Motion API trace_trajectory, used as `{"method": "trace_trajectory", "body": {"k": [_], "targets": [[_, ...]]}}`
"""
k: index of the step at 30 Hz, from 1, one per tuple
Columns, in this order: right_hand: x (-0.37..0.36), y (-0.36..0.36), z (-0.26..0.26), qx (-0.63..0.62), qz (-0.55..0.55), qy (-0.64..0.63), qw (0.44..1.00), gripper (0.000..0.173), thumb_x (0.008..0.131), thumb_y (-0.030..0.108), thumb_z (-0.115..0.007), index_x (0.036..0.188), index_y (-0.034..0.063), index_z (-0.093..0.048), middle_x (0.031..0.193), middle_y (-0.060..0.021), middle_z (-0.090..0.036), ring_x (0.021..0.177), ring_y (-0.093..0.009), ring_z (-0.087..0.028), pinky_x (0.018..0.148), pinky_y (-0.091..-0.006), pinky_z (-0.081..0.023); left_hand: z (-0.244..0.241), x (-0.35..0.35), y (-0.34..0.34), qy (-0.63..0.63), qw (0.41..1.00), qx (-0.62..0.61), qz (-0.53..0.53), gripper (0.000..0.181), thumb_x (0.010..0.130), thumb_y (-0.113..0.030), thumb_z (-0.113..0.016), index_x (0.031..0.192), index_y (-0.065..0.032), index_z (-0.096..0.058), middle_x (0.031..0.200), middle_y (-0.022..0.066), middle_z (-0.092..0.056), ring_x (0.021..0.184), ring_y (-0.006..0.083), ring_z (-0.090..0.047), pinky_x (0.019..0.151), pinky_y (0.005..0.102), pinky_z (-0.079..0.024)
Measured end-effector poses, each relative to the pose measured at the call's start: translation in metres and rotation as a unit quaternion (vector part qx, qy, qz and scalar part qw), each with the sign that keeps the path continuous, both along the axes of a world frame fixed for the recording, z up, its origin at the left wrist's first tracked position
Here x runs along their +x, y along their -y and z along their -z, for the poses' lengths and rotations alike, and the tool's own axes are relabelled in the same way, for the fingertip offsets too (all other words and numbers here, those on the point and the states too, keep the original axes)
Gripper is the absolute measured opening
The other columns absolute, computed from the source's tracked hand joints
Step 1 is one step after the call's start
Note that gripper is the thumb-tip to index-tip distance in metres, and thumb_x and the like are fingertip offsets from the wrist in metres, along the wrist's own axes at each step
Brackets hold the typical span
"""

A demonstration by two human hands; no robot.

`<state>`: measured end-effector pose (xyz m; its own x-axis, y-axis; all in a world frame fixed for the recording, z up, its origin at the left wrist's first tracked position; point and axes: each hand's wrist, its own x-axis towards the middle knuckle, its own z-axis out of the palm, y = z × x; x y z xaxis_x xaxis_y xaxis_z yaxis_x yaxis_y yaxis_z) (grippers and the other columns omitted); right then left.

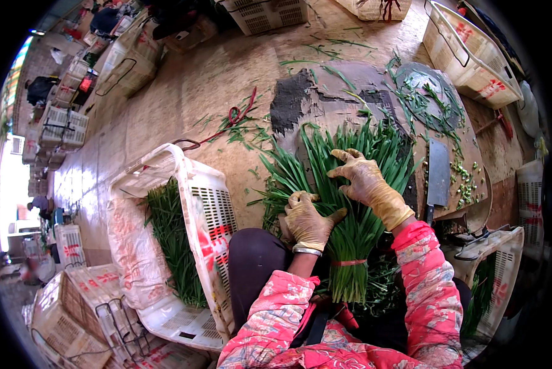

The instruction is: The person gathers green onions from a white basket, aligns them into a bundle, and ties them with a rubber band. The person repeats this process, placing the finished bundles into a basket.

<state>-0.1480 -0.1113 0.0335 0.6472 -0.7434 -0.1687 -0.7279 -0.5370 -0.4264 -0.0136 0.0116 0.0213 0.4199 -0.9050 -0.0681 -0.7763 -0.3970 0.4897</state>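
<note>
A large bundle of green garlic chives (347, 258) lies before me, its cut stem ends towards my body and its leaves fanned away. A red band (348, 263) circles it near the stems. My left hand (307, 221), in a yellowed rubber glove, is at the left side of the leaves. Its fingers are curled and its thumb reaches across the bundle; whether it grips any leaves is unclear. My right hand (361, 177), gloved alike, rests on top of the leaves with fingers spread.
A cleaver (437, 173) lies right on a board (472, 147) strewn with cut bits. A white plastic crate (211, 198) holding chives stands left, another crate (507, 272) right. A hooked red metal rod (232, 120) lies beyond the left crate. More crates (474, 55) stand around.
</note>
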Motion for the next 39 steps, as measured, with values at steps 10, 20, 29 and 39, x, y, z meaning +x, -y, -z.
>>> {"method": "trace_trajectory", "body": {"k": [10,20,29,39], "targets": [[0.004,-0.001,0.02,-0.201,0.021,0.085,0.976,0.006,0.072,0.007,-0.065,0.076,0.008,-0.069,0.134,-0.0075,-0.055,0.118,-0.028,-0.055,0.086,-0.0467,-0.051,0.007,0.0,-0.001,0.019,0.999,-0.026,0.005,0.08,0.05,-0.07,-0.079,0.097,-0.0093,-0.06,0.11,0.0092,-0.054,0.097,0.0312,-0.055,0.081,0.0444,-0.043],[-0.125,-0.086,-0.074,-0.049,0.423,0.109,0.898,0.074,0.083,0.041,-0.073,0.136,-0.0037,-0.046,0.128,-0.0241,-0.057,0.117,-0.034,-0.058,0.095,-0.0375,-0.047,0.01,0.002,-0.005,0.036,0.997,-0.064,0.007,0.08,0.051,-0.073,-0.077,0.096,-0.0095,-0.058,0.107,0.0092,-0.053,0.098,0.03,-0.052,0.078,0.0447,-0.042],[-0.053,-0.21,0.008,0.324,0.392,0.293,0.81,0.106,0.065,0.054,-0.082,0.142,-0.002,-0.036,0.119,-0.0251,-0.062,0.114,-0.035,-0.06,0.095,-0.0387,-0.047,0.005,-0.002,-0.003,0.032,0.998,-0.054,0.021,0.081,0.053,-0.074,-0.076,0.098,-0.008,-0.058,0.109,0.0132,-0.056,0.1,0.0335,-0.056,0.082,0.0472,-0.048],[-0.102,-0.085,-0.028,-0.014,0.373,0.34,0.863,0.046,0.076,0.016,-0.08,0.118,0.006,-0.065,0.072,-0.0044,-0.056,0.065,-0.012,-0.05,0.06,-0.0284,-0.043,0.015,0.004,-0.004,0.053,0.996,-0.06,0.029,0.082,0.052,-0.074,-0.076,0.098,-0.0083,-0.058,0.109,0.0112,-0.054,0.099,0.0323,-0.055,0.081,0.0473,-0.046]]}}
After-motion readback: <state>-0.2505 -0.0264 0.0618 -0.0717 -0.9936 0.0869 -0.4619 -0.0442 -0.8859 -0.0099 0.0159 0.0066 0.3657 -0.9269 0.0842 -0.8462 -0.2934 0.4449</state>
